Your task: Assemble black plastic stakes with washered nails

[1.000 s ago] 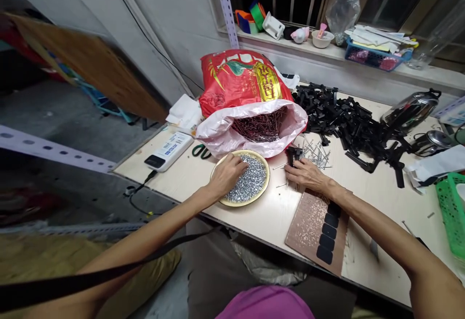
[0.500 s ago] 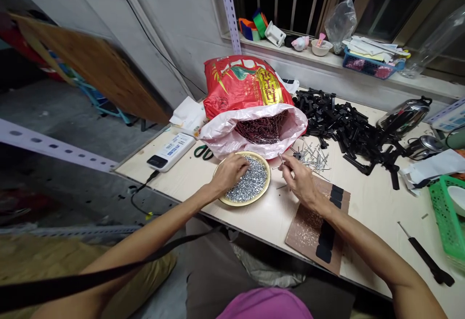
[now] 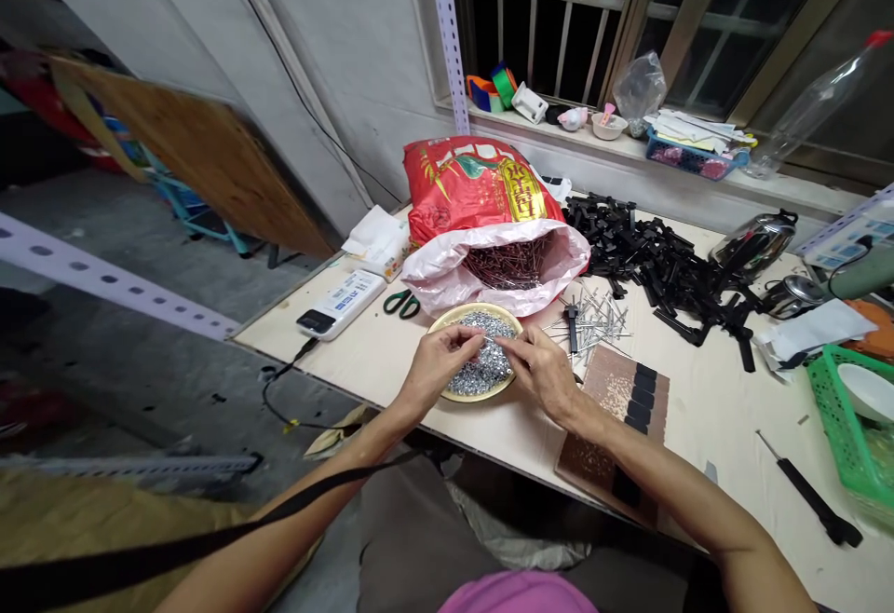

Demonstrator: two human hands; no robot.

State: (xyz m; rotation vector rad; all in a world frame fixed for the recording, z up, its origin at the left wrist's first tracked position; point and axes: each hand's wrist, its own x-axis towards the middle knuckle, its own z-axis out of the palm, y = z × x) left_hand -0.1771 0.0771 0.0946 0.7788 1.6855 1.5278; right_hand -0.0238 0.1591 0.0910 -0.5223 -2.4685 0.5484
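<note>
A shallow cream dish [image 3: 447, 392] holds a heap of small shiny metal pieces [image 3: 483, 371] that look like nuts. Over it, my left hand [image 3: 441, 361] is closed in a pinch; whatever tiny piece sits in its fingertips is too small to make out. My right hand [image 3: 543, 373] pinches a thin silver screw [image 3: 490, 338], its fingertips almost meeting those of the left. To the right lies a loose pile of long silver screws [image 3: 606, 317], with a black plastic part [image 3: 572, 326] beside it.
Behind the dish, a red sack [image 3: 481, 189] gapes with dark thin metal pieces inside. Black plastic parts [image 3: 649, 254] are heaped at the back right. Around the table are scissors [image 3: 402, 304], a white power bank [image 3: 342, 304], a brown board [image 3: 607, 389], a screwdriver [image 3: 814, 492] and a green basket [image 3: 834, 417].
My left hand has lifted from the metal pieces in the dish. My right hand has moved left, bringing the screw over the dish to the left fingertips. The view has tilted up slightly.
</note>
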